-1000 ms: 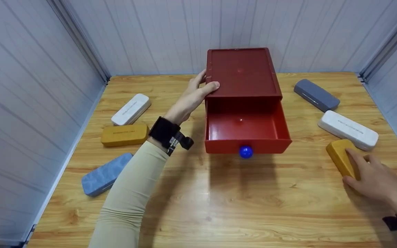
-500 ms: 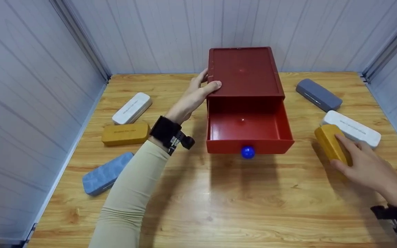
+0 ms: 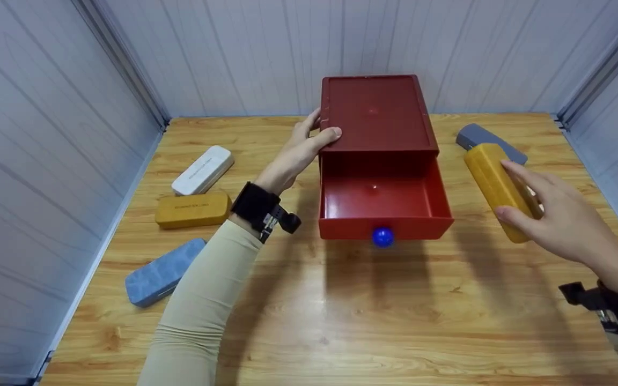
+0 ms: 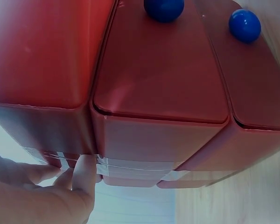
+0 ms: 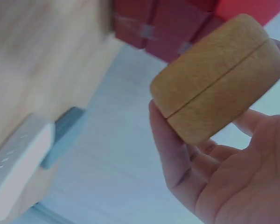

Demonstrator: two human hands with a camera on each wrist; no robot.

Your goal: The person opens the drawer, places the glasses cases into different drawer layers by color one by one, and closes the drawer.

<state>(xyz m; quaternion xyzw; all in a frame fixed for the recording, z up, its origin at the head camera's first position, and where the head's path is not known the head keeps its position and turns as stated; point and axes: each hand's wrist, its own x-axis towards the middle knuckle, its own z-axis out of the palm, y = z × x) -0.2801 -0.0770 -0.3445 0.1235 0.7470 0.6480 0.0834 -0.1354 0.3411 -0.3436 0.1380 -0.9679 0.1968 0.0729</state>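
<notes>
A yellow glasses case (image 3: 488,177) is gripped in my right hand (image 3: 572,214), thumb on one side and fingers on the other, raised above the table. In the right wrist view the seam along the case (image 5: 214,79) shows it closed. The red drawer cabinet (image 3: 376,115) stands at the back with its top drawer (image 3: 341,229) pulled out, bare inside. My left hand (image 3: 293,153) holds the cabinet's left side, its thumb over the top edge. Below the pulled-out drawer, the left wrist view shows two closed drawers (image 4: 158,70) with blue knobs.
On the left lie a white case (image 3: 203,170), another yellow case (image 3: 193,210) and a blue case (image 3: 164,272), partly behind my sleeve. At right rear is a grey case (image 3: 513,153); a white case (image 5: 23,163) near it is mostly hidden by my right hand in the head view.
My right hand has lifted the yellow glasses case off the table and carried it up and left toward the drawer cabinet. The left hand has stayed on the cabinet.
</notes>
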